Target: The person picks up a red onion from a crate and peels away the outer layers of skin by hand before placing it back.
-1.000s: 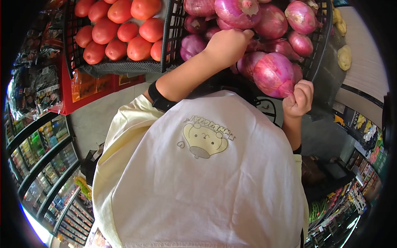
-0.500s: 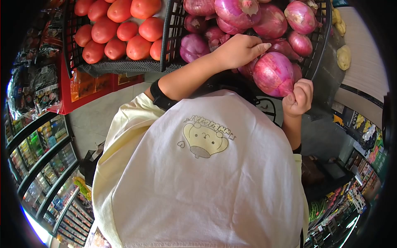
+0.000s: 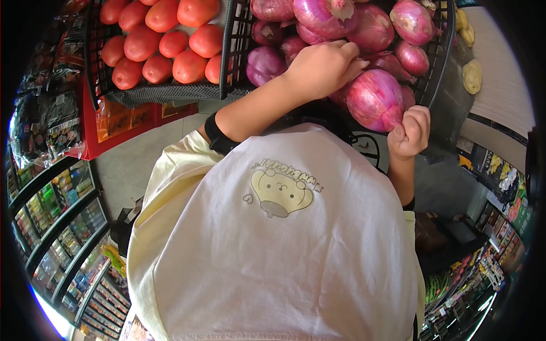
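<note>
A large red onion (image 3: pixel 376 100) is pinched at its stem end between the thumb and curled fingers of my right hand (image 3: pixel 413 132). It sits at the near edge of a black crate (image 3: pixel 439 62) filled with more red onions (image 3: pixel 371 28). My left hand (image 3: pixel 325 69) is closed over the onions, just left of the large one, its thumb near that onion's upper edge. Whatever lies beneath its fingers is hidden.
Left of the onions, a second black crate (image 3: pixel 226 51) holds several red tomatoes (image 3: pixel 142 43). Pale yellowish produce (image 3: pixel 471 77) lies on the right. Under the tomatoes stands a red display box (image 3: pixel 91 125), and stocked shelves (image 3: pixel 57 227) line the lower left.
My left hand has shifted slightly up and its fingers have curled further, knuckles raised. My right hand and the large onion stay almost in place.
</note>
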A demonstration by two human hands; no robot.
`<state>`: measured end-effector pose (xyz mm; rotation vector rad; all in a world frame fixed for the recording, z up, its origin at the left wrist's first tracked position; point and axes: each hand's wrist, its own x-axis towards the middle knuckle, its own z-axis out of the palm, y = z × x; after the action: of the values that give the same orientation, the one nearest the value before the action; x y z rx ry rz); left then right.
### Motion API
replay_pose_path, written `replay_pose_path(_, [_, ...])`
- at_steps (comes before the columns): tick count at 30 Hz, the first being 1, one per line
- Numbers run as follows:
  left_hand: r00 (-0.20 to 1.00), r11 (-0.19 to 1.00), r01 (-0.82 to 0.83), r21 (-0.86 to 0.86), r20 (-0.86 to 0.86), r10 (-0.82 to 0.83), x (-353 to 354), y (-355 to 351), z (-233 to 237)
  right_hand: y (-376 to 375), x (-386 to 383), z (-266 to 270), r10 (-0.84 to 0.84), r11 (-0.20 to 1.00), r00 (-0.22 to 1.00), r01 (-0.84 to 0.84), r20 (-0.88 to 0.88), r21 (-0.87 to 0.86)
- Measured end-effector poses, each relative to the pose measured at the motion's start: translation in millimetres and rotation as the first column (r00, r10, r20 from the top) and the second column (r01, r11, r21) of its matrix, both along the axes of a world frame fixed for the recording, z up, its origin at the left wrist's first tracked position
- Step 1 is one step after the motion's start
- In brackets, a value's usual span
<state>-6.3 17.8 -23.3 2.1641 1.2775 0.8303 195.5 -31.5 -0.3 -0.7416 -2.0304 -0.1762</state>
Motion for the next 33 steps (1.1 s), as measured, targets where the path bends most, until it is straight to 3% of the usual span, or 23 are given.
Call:
replay_pose_path(1, [0.989, 0.993, -0.019, 0.118, 0.145, 0.001, -0.4, -2.6, 6.5, 0.0, -1.7, 1.5, 0.009, 1.0, 1.0, -0.009, 0.0, -0.016])
replay_pose_path(4, [0.984, 0.974, 0.106, 0.199, 0.119, -0.132, -1.4, -9.7, 23.1, -0.1, -5.3, 2.9, -0.02, 0.999, 1.0, 0.02, 0.013, -0.036])
replay_pose_path(12, [0.988, 0.897, 0.125, 0.424, 0.026, -0.15, 6.4, -11.1, 20.3, -3.3, -11.2, 4.0, -0.047, 0.998, 0.998, 0.05, 0.049, -0.047])
replay_pose_path(22, [0.994, 0.941, 0.1, 0.323, 0.011, -0.109, -8.1, 1.1, 3.1, -4.0, -10.7, 2.9, -0.054, 0.998, 0.997, 0.055, 0.053, -0.02])
replay_pose_path(24, [0.996, 0.972, 0.067, 0.227, -0.076, -0.051, -13.0, 3.9, -1.6, -4.0, -8.9, 2.2, -0.051, 0.998, 0.998, 0.052, 0.044, -0.024])
replay_pose_path(25, [0.977, 0.991, 0.063, 0.121, -0.212, -0.036, -15.8, 5.7, -1.7, -3.9, -8.1, 1.9, -0.049, 0.998, 0.998, 0.05, 0.035, -0.029])
replay_pose_path(29, [0.957, 0.978, 0.059, 0.201, -0.29, 0.002, -25.8, 12.5, -24.0, -3.1, -6.3, -1.1, -0.04, 0.999, 0.999, 0.039, -0.011, -0.036])
replay_pose_path(33, [0.978, 0.981, 0.002, 0.193, -0.204, 0.038, -20.9, 3.1, -0.1, -2.2, -7.5, -0.3, -0.039, 0.999, 0.999, 0.038, -0.018, -0.038])
